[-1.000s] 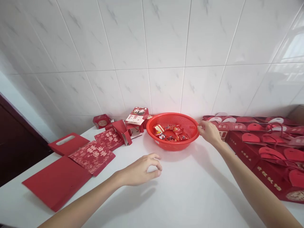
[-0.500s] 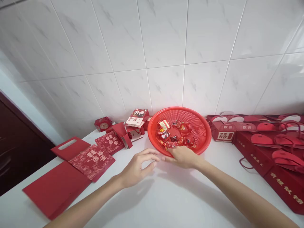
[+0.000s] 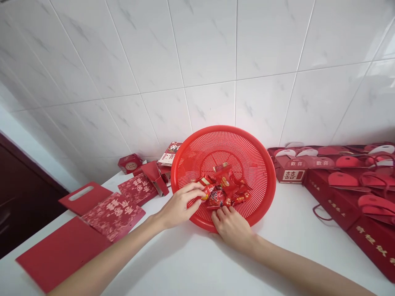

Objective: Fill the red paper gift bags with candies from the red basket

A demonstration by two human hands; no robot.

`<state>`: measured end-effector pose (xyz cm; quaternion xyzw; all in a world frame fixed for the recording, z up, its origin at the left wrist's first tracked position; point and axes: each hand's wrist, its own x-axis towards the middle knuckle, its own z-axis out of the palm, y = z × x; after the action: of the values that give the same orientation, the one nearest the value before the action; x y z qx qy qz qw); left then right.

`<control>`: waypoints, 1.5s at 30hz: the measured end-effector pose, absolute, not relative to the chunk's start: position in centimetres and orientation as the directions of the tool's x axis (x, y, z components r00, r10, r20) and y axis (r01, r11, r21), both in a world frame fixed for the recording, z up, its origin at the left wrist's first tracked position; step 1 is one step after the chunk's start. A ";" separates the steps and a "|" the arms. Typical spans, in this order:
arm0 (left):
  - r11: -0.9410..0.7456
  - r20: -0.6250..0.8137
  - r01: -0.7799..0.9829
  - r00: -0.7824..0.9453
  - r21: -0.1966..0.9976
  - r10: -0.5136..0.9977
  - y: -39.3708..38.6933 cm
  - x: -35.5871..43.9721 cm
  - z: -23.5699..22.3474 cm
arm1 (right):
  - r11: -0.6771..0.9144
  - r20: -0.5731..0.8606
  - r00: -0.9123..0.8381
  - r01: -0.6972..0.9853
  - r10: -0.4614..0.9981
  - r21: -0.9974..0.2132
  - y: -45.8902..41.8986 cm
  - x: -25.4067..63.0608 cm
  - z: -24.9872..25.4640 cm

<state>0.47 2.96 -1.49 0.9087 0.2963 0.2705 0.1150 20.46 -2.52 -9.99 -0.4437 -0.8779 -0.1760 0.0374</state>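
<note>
A red plastic mesh basket [image 3: 222, 131] is tilted toward me, its far rim raised against the tiled wall. Wrapped sweets [image 3: 226, 181], mostly red, lie heaped at its near side. My left hand [image 3: 180, 205] reaches over the near left rim, fingers bent and apart from the thumb, the fingertips at the sweets' left edge. I cannot tell whether they touch one. My right hand [image 3: 233, 228] is closed over the near rim, with its fingertips inside the basket just below the sweets. Part of the rim is hidden by both hands.
Flattened red gift boxes [image 3: 114, 213] lie on the white table at the left. Small boxes [image 3: 130, 163] stand by the wall. Rows of red boxes with handles [image 3: 336, 193] fill the right side, with a cord loop [image 3: 321, 216] sticking out toward the basket.
The basket has tipped toward me, its far rim rising, and the sweets have gathered at the near side. My right hand has shifted to the near rim; my left hand has moved over the left rim.
</note>
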 end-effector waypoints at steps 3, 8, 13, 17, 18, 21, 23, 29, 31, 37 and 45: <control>-0.782 0.415 0.504 0.664 0.366 0.622 2.9 0.0 -1.9 | 0.573 0.238 -0.630 0.774 0.740 0.269 -2.4 20.7 -9.8; -0.747 0.429 0.549 0.612 0.376 0.665 2.8 -0.3 -1.7 | 0.638 0.201 -0.675 0.738 0.710 0.222 -3.6 20.3 -8.5; -0.623 0.278 0.698 0.558 0.353 0.782 2.4 -0.2 -1.3 | 0.667 0.184 -0.684 0.729 0.706 0.152 -6.1 18.9 -6.9; -0.553 0.064 0.780 0.561 0.291 0.825 1.8 -0.2 -1.2 | 0.704 0.095 -0.701 0.711 0.707 0.004 -7.5 19.0 -4.5; -0.552 0.028 0.786 0.568 0.280 0.823 1.7 -0.2 -1.1 | 0.712 0.071 -0.708 0.698 0.702 -0.076 -7.6 19.4 -3.6; -0.581 -0.037 0.753 0.620 0.308 0.784 1.6 0.0 -0.6 | 0.665 0.064 -0.693 0.656 0.718 -0.357 -7.0 21.3 -1.0; -0.590 -0.045 0.728 0.642 0.350 0.765 1.6 0.2 -0.1 | 0.585 0.104 -0.618 0.657 0.779 -0.475 -5.9 22.8 0.3; -0.560 -0.038 0.733 0.619 0.387 0.784 1.4 0.3 0.1 | 0.463 -0.035 -0.524 0.779 0.851 -0.423 -1.3 25.4 1.3; -0.536 -0.027 0.752 0.589 0.383 0.808 1.2 0.2 -0.2 | 0.507 -0.188 -0.601 0.774 0.777 -0.379 -0.3 25.1 1.2; -0.526 0.026 0.756 0.562 0.389 0.827 1.3 0.4 -0.5 | 0.490 -0.288 -0.578 0.809 0.764 -0.323 0.5 23.9 0.0; -0.548 0.085 0.737 0.565 0.395 0.821 1.5 0.3 -0.9 | 0.400 -0.076 -0.444 0.860 0.893 -0.317 0.3 24.3 -0.7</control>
<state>0.30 1.49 -0.86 0.8700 0.4478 0.1307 0.1596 24.26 0.33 -0.71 -0.5248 -0.8350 0.1565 0.0527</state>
